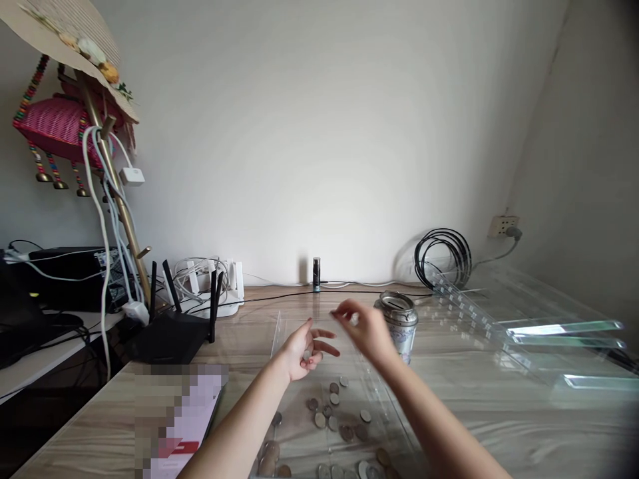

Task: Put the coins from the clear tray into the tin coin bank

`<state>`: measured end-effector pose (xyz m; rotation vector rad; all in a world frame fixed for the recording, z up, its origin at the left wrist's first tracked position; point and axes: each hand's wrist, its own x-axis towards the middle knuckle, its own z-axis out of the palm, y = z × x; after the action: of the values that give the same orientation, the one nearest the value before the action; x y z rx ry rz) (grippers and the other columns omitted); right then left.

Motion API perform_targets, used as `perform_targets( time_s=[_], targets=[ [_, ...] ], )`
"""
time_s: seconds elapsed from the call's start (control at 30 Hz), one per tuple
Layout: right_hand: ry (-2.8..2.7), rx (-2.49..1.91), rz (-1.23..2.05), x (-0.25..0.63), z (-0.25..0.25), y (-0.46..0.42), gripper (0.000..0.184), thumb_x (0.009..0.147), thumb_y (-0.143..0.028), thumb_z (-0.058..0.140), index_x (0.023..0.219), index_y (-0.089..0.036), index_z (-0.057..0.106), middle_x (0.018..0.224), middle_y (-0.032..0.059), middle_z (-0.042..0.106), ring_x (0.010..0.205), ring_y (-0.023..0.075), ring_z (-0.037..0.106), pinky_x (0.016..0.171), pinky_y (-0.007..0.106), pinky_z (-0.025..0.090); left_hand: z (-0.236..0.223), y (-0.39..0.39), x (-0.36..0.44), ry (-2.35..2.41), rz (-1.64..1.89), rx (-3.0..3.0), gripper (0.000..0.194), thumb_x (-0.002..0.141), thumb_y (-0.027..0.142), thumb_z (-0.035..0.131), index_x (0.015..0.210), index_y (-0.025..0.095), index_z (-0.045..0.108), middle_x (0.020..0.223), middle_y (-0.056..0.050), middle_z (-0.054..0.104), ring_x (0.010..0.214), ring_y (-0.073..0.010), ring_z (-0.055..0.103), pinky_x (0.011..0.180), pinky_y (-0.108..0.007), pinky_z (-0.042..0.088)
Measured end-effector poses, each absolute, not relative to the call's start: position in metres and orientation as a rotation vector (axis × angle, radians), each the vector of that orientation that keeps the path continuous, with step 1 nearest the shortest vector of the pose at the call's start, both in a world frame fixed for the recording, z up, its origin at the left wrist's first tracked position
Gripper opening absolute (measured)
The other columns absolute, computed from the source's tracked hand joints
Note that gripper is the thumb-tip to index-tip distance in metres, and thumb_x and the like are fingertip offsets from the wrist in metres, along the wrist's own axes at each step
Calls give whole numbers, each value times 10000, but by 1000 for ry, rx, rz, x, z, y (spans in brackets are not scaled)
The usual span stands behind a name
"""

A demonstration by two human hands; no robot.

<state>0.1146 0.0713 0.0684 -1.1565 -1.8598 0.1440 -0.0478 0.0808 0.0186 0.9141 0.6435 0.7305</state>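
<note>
My left hand (303, 352) is palm up over the clear plastic tray (275, 342), its fingers loosely curled and apart. A small greyish disc, which looks like a coin (307, 354), rests in its palm. Just to the right and slightly higher, my right hand (363, 326) has its thumb and fingers pinched together; what they hold is too small to make out. Several coins (334, 398) in silver and brownish tones lie scattered in the tray below. Beside my right wrist stands a tin with a slotted metal lid (398, 305), its lower side partly hidden by my forearm.
A phone (200, 406) lies on the wooden table at the left, near a black router (172, 336). Clear plastic panels (524, 332) occupy the right side. A coiled black cable (442, 259) and a small dark bottle (316, 274) stand by the wall.
</note>
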Motion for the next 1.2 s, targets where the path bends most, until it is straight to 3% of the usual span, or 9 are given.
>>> perform_targets(
  time_s=[0.13, 0.23, 0.37, 0.47, 0.57, 0.7, 0.83, 1.03, 1.2],
  targets=[
    [-1481, -1474, -180, 178, 95, 90, 249, 641, -415, 493, 723, -216, 618, 686, 28, 614, 622, 156, 527, 515, 247, 343, 14, 88, -53, 618, 813, 765, 326, 757, 369, 369, 815, 98, 541, 656, -51, 563, 324, 0, 236, 300, -147, 61],
    [-1519, -1665, -103, 214, 91, 108, 220, 589, -384, 528, 659, -207, 639, 648, 38, 617, 587, 170, 523, 474, 252, 331, 10, 92, -54, 653, 910, 628, 279, 757, 313, 370, 792, 91, 536, 659, -59, 568, 355, -10, 316, 301, -127, 144],
    [-1643, -1711, -14, 226, 82, 120, 189, 584, -341, 529, 630, -201, 647, 604, 34, 608, 594, 173, 525, 513, 268, 364, 12, 90, -55, 691, 986, 538, 315, 777, 319, 338, 849, 72, 521, 810, -131, 585, 518, -72, 504, 405, -149, 347],
    [-1591, -1614, -286, 210, 84, 113, 218, 626, -329, 502, 709, -191, 649, 728, 54, 619, 728, 209, 519, 629, 315, 383, 16, 87, -55, 631, 1028, 508, 398, 787, 388, 305, 908, 60, 496, 901, -176, 565, 708, -160, 568, 554, -230, 432],
    [-1665, -1338, -443, 170, 82, 93, 260, 716, -314, 426, 829, -179, 618, 861, 63, 595, 810, 189, 499, 725, 312, 370, 18, 84, -55, 550, 1070, 493, 504, 773, 478, 284, 982, 57, 466, 969, -198, 536, 847, -226, 550, 667, -313, 433],
    [-2295, -1107, -130, 103, 62, 60, 258, 753, -332, 405, 928, -233, 567, 886, 35, 571, 700, 119, 517, 599, 223, 379, 21, 82, -58, 478, 1084, 557, 606, 736, 565, 278, 1098, 102, 425, 1046, -164, 508, 898, -231, 525, 722, -333, 404],
    [-2540, -1067, -126, 65, 46, 45, 185, 762, -288, 415, 796, -201, 574, 821, 26, 568, 683, 108, 506, 564, 198, 345, 25, 78, -59, 387, 969, 661, 663, 704, 619, 267, 1180, 169, 371, 1152, -127, 444, 957, -240, 486, 779, -357, 362],
    [-2219, -1166, -251, 111, 72, 61, 207, 770, -268, 391, 790, -223, 593, 773, 25, 584, 705, 120, 497, 585, 214, 342, 31, 70, -52, 435, 995, 803, 631, 720, 603, 258, 1127, 152, 429, 1057, -132, 502, 928, -224, 493, 743, -352, 384],
    [-1667, -1443, -440, 194, 92, 96, 236, 716, -353, 426, 717, -219, 620, 849, 43, 587, 814, 190, 477, 650, 298, 369, 30, 75, -53, 581, 1046, 887, 561, 737, 576, 253, 1021, 159, 499, 1128, -125, 459, 1025, -227, 429, 721, -345, 408]
  ],
)
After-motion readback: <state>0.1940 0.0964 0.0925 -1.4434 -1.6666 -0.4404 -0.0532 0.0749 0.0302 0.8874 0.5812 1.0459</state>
